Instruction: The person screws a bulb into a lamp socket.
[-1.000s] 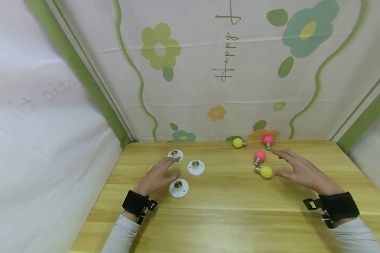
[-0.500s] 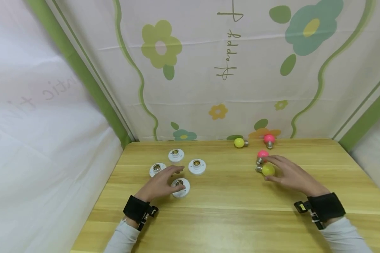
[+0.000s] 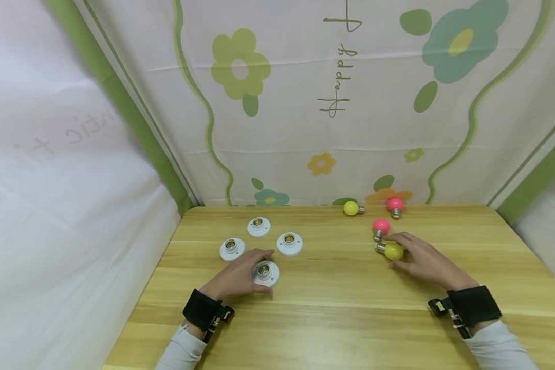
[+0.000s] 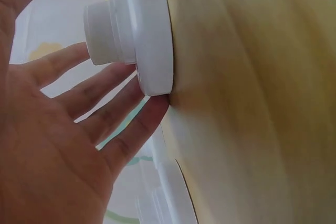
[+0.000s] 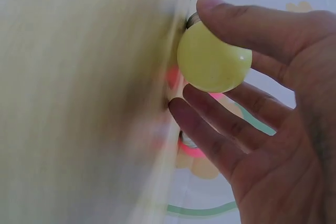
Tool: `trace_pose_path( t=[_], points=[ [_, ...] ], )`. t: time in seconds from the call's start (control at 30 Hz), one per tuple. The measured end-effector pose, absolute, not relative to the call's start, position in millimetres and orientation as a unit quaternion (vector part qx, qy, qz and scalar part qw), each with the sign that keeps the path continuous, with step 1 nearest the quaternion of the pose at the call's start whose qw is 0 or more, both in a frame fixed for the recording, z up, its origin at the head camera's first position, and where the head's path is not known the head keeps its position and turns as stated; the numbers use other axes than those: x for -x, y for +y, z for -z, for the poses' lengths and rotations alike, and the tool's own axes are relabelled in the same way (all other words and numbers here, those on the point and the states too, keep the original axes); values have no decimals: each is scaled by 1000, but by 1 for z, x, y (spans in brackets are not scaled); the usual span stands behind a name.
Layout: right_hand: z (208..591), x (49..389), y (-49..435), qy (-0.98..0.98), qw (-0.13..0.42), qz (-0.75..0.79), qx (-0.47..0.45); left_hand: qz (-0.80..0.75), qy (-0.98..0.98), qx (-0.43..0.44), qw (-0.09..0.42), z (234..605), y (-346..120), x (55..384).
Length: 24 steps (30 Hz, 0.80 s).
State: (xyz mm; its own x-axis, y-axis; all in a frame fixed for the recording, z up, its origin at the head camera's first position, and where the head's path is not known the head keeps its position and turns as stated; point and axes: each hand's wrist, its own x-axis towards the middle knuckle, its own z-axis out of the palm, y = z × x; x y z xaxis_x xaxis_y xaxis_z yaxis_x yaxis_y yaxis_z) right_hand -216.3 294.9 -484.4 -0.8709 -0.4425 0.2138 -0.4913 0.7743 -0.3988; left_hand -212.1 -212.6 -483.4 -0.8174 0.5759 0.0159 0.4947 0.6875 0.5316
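Note:
In the head view my left hand curves round the near white lamp holder, thumb on the near side and fingers on the far side. The left wrist view has its fingers fairly straight, fingertips right at the base of that lamp holder. My right hand holds a yellow light bulb between thumb and fingers, its metal cap pointing left. In the right wrist view the thumb overlaps the yellow bulb, and part of the cap is hidden behind it.
Three more white lamp holders, far, left and right, stand around the left hand. A pink bulb lies just beyond the right hand; another pink bulb and a yellow bulb lie near the wooden table's back edge.
My left hand has come down and towards me, round the near lamp holder. The right hand has moved left onto the yellow bulb; the nearer pink bulb has shifted slightly.

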Motion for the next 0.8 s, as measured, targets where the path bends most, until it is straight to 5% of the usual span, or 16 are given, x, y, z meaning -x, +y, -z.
trace_pose_path(
  t=[0.8],
  points=[
    [490,219,293,-942,65,-223,-241,-257,919,-289,77,482,-211,205]
  ],
)
